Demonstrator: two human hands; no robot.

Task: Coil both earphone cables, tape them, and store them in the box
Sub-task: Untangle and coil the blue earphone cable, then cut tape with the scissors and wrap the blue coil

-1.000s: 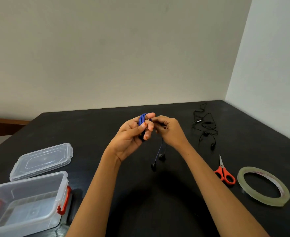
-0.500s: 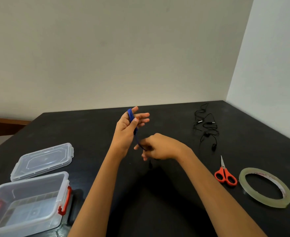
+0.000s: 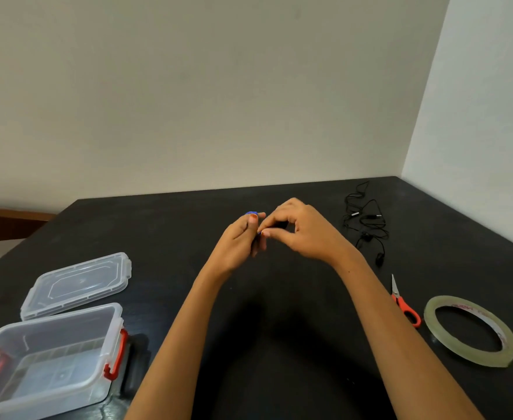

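My left hand (image 3: 239, 244) is raised over the middle of the black table (image 3: 188, 225), with the blue earphone cable (image 3: 251, 213) wound around its fingers; only a sliver of blue shows at the fingertips. My right hand (image 3: 300, 230) is right beside it, thumb and forefinger pinching the cable's loose end against the coil. The black earphones (image 3: 367, 225) lie loose and tangled on the table at the far right. A clear box (image 3: 49, 359) with red latches stands open at the near left.
The box's clear lid (image 3: 76, 284) lies flat just behind the box. Red-handled scissors (image 3: 405, 304) and a roll of clear tape (image 3: 470, 330) lie on the table at the right. Walls meet behind the table's far right corner.
My right hand has come up from below the coil to meet my left hand's fingertips, bringing the cable's end with it. The dangling earbuds are no longer visible.
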